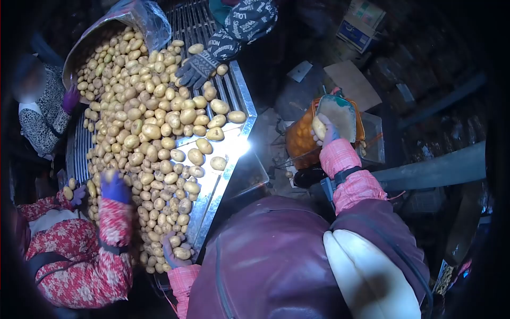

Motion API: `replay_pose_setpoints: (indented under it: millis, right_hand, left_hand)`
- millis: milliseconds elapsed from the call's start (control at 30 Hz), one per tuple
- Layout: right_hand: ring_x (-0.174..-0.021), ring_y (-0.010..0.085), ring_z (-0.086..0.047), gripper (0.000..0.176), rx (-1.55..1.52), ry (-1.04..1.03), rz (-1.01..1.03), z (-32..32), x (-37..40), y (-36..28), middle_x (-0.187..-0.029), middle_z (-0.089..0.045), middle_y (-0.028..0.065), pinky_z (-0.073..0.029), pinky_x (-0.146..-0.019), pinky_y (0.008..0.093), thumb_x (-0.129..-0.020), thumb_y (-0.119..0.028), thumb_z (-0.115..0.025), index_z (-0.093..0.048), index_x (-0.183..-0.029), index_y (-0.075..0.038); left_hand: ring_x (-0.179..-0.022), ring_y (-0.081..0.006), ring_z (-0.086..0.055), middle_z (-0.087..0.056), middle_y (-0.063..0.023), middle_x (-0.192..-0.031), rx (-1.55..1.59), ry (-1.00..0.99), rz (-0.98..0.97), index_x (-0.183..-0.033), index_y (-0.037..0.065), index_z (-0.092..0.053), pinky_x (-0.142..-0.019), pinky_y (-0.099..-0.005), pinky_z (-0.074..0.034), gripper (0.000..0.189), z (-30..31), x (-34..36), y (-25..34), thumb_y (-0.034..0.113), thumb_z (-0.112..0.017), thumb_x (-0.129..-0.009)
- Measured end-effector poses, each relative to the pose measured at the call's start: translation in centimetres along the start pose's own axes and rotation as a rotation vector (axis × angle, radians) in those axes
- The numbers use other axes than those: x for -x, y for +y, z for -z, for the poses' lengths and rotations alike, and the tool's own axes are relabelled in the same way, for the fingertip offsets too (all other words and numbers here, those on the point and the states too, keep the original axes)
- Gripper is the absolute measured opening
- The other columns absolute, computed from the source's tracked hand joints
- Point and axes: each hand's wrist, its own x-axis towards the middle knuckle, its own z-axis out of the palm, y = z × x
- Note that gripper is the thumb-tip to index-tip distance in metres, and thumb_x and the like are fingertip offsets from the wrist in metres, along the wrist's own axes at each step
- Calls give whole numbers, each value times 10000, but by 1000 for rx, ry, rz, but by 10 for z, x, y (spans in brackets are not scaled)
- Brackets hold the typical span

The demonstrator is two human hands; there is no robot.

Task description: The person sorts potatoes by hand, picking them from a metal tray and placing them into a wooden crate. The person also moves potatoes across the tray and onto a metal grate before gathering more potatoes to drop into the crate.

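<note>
The right hand pinches a potato at the open mouth of the orange mesh sack. The left hand curls around a second potato at the near edge of the metal surface.

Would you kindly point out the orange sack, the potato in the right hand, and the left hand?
orange sack [296,144]: head view, bulging side.
potato [319,127]: head view, its middle, in the right hand [329,133].
left hand [171,255]: head view, the knuckles.

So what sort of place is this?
Likely a potato sorting and bagging shed: a heap of yellow potatoes on a slatted metal table, gloved co-workers around it, and the right hand holding a pale potato at an orange mesh sack.
</note>
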Motion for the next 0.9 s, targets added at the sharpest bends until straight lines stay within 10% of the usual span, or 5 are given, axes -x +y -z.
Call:
replay_pose_setpoints:
  millis: [367, 633, 900]
  right_hand:
    - [-449, 192, -536, 502, -63, 382, 184, 80, 10, 25, -726, -639, 88, -358, -384, 326, -898, -557, -596, -630, -1101, -99]
    - [-1113, 364, -641, 537, 382, 745, 308, 211, -93, 1, -1074, -692, 209, -490, -967, 428, -853, -408, -669, -600, -1231, -32]
    - [-1078, 334, -653, 450, 887, 700, 448, 205, -120, -16, -1150, -674, 221, -505, -943, 435, -889, -336, -606, -626, -1233, -47]
  left_hand:
    - [-541, -123, -519, -614, -19, -860, 45, -44, 19, -1149, 162, -606, -423, -256, -411, 438, 2, -6, 1, 546, -472, -987]
    - [-530, -122, -514, -615, -22, -855, 24, -50, 6, -1145, 162, -603, -415, -253, -407, 436, 3, -10, 2, 547, -471, -987]
    - [-520, -136, -518, -622, -51, -853, 28, -99, -48, -1122, 141, -584, -405, -252, -404, 385, 8, -4, -5, 487, -460, -1006]
